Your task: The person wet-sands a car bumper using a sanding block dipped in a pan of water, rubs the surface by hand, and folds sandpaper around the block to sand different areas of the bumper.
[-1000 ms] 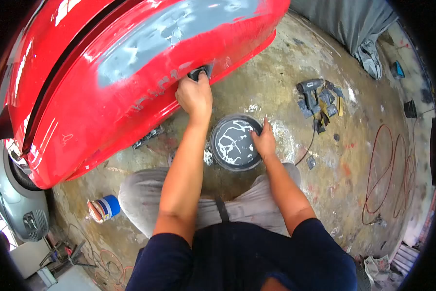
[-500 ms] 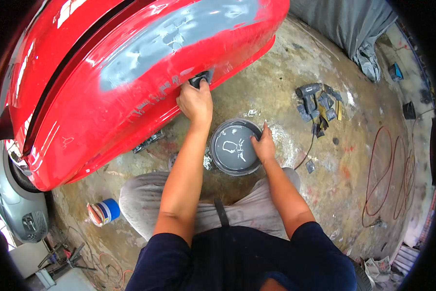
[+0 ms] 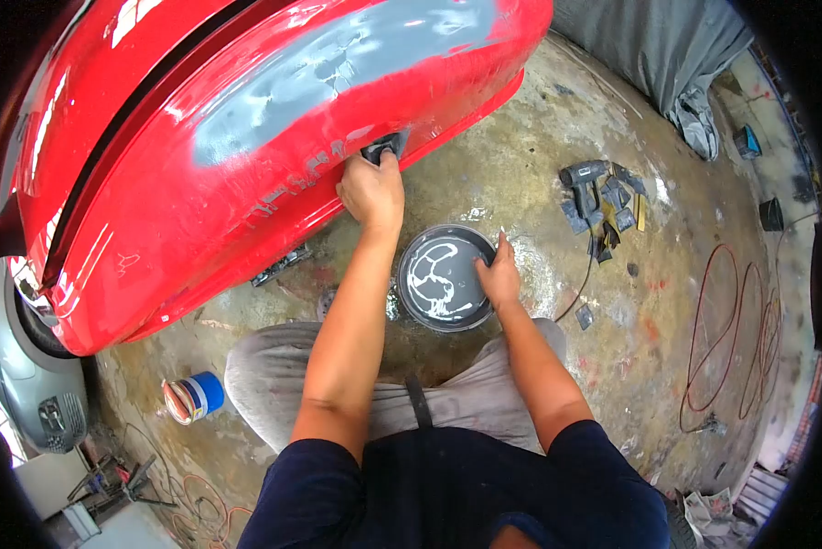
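My left hand (image 3: 371, 194) is closed round a piece of dark sandpaper (image 3: 385, 146), which is pressed to the lower part of a red car bumper (image 3: 237, 206). A broad grey patch (image 3: 287, 87) lies across the bumper above it, with smaller scuffed grey marks near the hand. Between my knees stands a round basin (image 3: 411, 306) of grey water with bright reflections on its surface. Its right rim is gripped by my right hand (image 3: 499, 274), thumb on the inside and fingers along the outer wall.
A heat gun (image 3: 586, 174) lies on the concrete floor among scattered dark sandpaper pieces (image 3: 625, 218). A blue can (image 3: 208, 392) stands left of my knee. Red hose (image 3: 694, 366) is coiled at right, a grey cover (image 3: 658, 46) hangs at the back, and a silver bumper (image 3: 26, 366) sits far left.
My left hand has shifted very slightly to the right along the bumper with the sandpaper. Reflections in the basin's water have changed shape; my right hand keeps its place on the rim.
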`<state>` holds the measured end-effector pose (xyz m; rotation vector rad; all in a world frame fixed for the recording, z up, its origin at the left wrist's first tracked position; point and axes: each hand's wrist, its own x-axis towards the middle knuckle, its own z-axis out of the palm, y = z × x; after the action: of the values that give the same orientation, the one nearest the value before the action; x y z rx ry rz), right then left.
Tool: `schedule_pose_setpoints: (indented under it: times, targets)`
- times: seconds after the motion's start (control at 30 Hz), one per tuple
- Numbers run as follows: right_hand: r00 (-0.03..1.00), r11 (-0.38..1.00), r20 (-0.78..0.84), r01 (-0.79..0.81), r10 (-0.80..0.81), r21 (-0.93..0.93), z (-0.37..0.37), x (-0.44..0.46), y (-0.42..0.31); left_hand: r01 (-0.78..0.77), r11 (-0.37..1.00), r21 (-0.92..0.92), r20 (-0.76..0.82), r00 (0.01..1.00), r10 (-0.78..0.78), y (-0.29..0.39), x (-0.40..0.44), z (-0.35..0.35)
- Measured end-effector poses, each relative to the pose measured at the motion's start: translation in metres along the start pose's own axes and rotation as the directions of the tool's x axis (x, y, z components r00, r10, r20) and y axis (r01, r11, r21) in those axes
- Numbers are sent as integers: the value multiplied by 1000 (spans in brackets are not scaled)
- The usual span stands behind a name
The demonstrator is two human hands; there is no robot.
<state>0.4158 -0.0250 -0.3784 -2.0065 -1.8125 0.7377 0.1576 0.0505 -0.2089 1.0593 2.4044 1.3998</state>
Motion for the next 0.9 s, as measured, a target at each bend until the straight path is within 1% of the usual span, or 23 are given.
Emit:
schedule_pose_setpoints:
  times: [0.1, 0.2, 0.23, 0.3, 0.4, 0.47, 0.5, 0.57, 0.6, 0.67, 0.7, 0.77, 0.8, 0.87, 0.9]
  targets:
    - [1000, 1000, -3, 16, -15, 16, 2, 5, -2, -17, 1000, 21, 3, 1000, 17, 15, 1, -9]
    - [1000, 1000, -7, 22, -22, 18, 3, 1, 7, 27, 999, -36, 2, 1000, -27, -2, -5, 1]
    - [1000, 999, -10, 28, -28, 18, 3, 2, 4, 10, 1000, -18, 5, 1000, -10, 4, -1, -2]
    - [1000, 1000, 19, -8, 8, 23, 4, 1, 4, -15, 1000, 25, 24, 1000, 14, 8, 3, -7]
    - [1000, 1000, 23, -22, 22, 3, 0, 4, -1, 10, 1000, -13, -9, 1000, -10, 10, -3, -7]
    - [999, 1000, 29, -16, 16, -7, 1, 0, 1, 47, 999, -27, 45, 998, -45, -8, -8, -3]
    - [1000, 1000, 6, -5, 5, -27, 2, -1, 1, 67, 997, -37, 67, 996, -65, -17, -9, 0]
    - [999, 998, -42, 22, -25, -67, 6, 1, 2, 192, 973, -131, 92, 979, -181, -17, -17, -3]
    - [999, 996, -34, 11, -14, -86, 6, 0, 2, 254, 952, -173, 111, 965, -237, -15, -24, -4]
    - [1000, 992, -27, -12, 9, -122, 5, 1, -3, 261, 903, -340, 144, 964, -225, -14, -37, 8]
    - [999, 991, -31, 1, -5, -137, 6, 2, -1, 264, 868, -421, 160, 963, -215, -13, -44, 14]
    - [998, 987, -46, 24, -32, -159, 10, 4, 4, 316, 837, -446, 303, 934, -191, 4, -54, 5]
    - [999, 988, -46, 16, -24, -154, 13, 5, 5, 347, 837, -423, 351, 914, -202, 7, -55, 2]
    - [999, 988, -38, 7, -13, -153, 10, 4, 4, 470, 800, -371, 506, 825, -250, 7, -46, -1]
    - [999, 986, -42, 24, -32, -165, 9, 6, 2, 526, 778, -344, 571, 775, -271, 5, -43, -2]
